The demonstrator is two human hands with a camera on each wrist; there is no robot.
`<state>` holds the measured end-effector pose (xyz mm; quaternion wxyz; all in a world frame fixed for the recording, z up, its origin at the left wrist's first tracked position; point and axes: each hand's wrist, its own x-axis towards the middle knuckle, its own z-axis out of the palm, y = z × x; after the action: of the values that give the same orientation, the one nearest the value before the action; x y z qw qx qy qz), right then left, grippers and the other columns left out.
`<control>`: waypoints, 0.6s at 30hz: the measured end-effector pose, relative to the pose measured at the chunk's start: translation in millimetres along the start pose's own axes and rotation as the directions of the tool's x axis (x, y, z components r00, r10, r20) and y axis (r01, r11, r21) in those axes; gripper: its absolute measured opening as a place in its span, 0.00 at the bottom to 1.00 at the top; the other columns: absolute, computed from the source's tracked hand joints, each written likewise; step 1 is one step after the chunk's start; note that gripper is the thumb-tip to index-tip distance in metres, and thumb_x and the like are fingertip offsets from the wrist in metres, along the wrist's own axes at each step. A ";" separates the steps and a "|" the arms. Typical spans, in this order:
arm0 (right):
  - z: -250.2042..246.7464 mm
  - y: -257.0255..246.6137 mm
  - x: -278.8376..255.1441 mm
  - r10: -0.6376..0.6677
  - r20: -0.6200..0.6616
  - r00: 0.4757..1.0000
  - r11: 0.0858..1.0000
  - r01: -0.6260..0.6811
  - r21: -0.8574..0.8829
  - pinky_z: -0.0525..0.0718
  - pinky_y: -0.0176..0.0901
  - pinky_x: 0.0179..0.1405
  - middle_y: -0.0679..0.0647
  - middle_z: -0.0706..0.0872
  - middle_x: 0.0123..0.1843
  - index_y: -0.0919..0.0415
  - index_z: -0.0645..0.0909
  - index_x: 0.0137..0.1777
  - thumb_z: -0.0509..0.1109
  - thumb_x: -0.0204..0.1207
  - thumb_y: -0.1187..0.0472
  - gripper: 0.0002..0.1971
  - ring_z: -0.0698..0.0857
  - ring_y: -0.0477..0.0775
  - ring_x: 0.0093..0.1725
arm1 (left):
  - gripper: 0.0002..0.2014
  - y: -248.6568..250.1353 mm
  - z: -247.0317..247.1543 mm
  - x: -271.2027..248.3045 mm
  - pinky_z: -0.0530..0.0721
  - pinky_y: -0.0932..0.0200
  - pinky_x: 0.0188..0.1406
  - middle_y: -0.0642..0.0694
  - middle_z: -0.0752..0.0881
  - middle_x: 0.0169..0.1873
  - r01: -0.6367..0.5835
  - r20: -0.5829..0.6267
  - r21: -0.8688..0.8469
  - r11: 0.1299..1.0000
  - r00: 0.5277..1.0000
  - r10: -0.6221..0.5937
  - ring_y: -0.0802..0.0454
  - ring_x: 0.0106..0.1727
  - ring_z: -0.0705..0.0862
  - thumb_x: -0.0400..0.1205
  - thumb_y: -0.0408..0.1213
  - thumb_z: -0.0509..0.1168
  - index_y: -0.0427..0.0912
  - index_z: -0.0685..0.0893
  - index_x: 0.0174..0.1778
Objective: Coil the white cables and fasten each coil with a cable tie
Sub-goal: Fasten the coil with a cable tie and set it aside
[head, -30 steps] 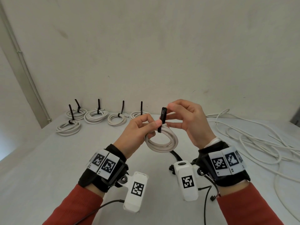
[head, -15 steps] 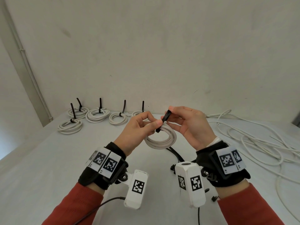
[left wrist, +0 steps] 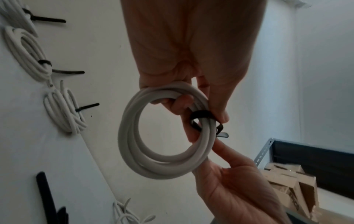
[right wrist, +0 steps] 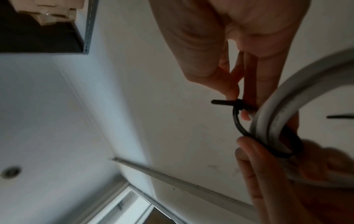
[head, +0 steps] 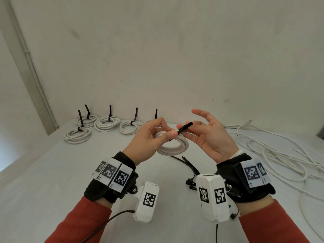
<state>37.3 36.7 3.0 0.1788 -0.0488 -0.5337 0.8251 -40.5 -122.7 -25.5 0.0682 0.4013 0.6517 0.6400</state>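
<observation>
I hold a small coil of white cable (head: 175,148) above the table, in front of me. My left hand (head: 167,135) grips the coil's upper side; in the left wrist view its thumb presses the black cable tie (left wrist: 199,114) against the coil (left wrist: 130,136). The tie (head: 185,128) loops loosely round the strands, and its tail points up to the right. My right hand (head: 190,132) pinches that tail near the tie's head between thumb and a finger, its other fingers spread out. The right wrist view shows the loop (right wrist: 237,125) standing slack off the coil (right wrist: 287,98).
Several tied coils (head: 107,122) with upright black tails lie at the table's back left. Loose white cables (head: 271,155) sprawl over the right side. Spare black ties (head: 191,169) lie under my right wrist. A wall stands close behind the table.
The tie's tail has tipped from upright over to the right. My right hand's fingers have spread out from a closed grip. The coil has sunk a little lower.
</observation>
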 end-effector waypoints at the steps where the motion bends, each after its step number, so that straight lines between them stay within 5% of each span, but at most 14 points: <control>1: 0.6 -1.8 -0.2 -0.002 -0.020 1.000 0.998 0.001 -0.057 0.90 0.52 0.48 0.60 0.82 0.37 0.66 0.74 0.63 0.69 0.75 0.76 0.18 0.88 0.65 0.48 | 0.10 -1.5 -1.9 0.5 0.79 0.66 0.39 0.52 0.90 0.35 -0.020 -0.013 0.060 0.998 1.000 0.020 0.57 0.35 0.84 0.77 0.37 0.70 0.37 0.77 0.36; 3: 2.2 -6.5 -1.6 0.023 -0.060 0.998 0.971 -0.037 -0.235 0.90 0.50 0.45 0.58 0.82 0.37 0.67 0.79 0.54 0.74 0.73 0.62 0.12 0.87 0.60 0.40 | 0.11 -4.4 -5.2 1.1 0.80 0.61 0.38 0.54 0.90 0.39 -0.074 -0.037 0.207 0.975 0.996 0.083 0.53 0.37 0.85 0.77 0.40 0.71 0.38 0.79 0.37; 6: 3.3 -11.6 -4.6 0.142 -0.055 0.988 0.883 -0.151 -0.444 0.88 0.45 0.33 0.57 0.82 0.32 0.66 0.82 0.41 0.75 0.71 0.49 0.18 0.83 0.55 0.30 | 0.12 -5.4 -6.6 0.6 0.78 0.60 0.35 0.59 0.88 0.38 -0.161 -0.051 0.400 0.902 0.979 0.197 0.52 0.35 0.83 0.77 0.47 0.71 0.42 0.81 0.37; 11: 5.2 -13.5 -6.4 0.177 -0.034 0.984 0.898 -0.175 -0.404 0.87 0.43 0.32 0.60 0.87 0.34 0.69 0.85 0.40 0.69 0.75 0.44 0.23 0.84 0.54 0.28 | 0.15 -5.8 -5.7 0.1 0.76 0.63 0.33 0.62 0.87 0.40 -0.215 -0.068 0.429 0.877 0.961 0.269 0.53 0.33 0.81 0.77 0.49 0.70 0.39 0.82 0.38; 18: 2.7 -11.8 -6.0 0.146 -0.005 0.989 0.931 -0.139 -0.338 0.86 0.36 0.30 0.58 0.87 0.32 0.69 0.85 0.41 0.73 0.74 0.61 0.09 0.83 0.49 0.27 | 0.11 -4.6 1.4 -1.9 0.80 0.64 0.33 0.58 0.87 0.38 -0.160 -0.115 0.409 0.898 0.968 0.224 0.57 0.35 0.83 0.75 0.43 0.75 0.47 0.78 0.43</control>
<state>45.0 36.7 14.0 0.1023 -0.1090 -0.6638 0.7328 -40.4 -122.1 -30.6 -0.1304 0.4167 0.7281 0.5284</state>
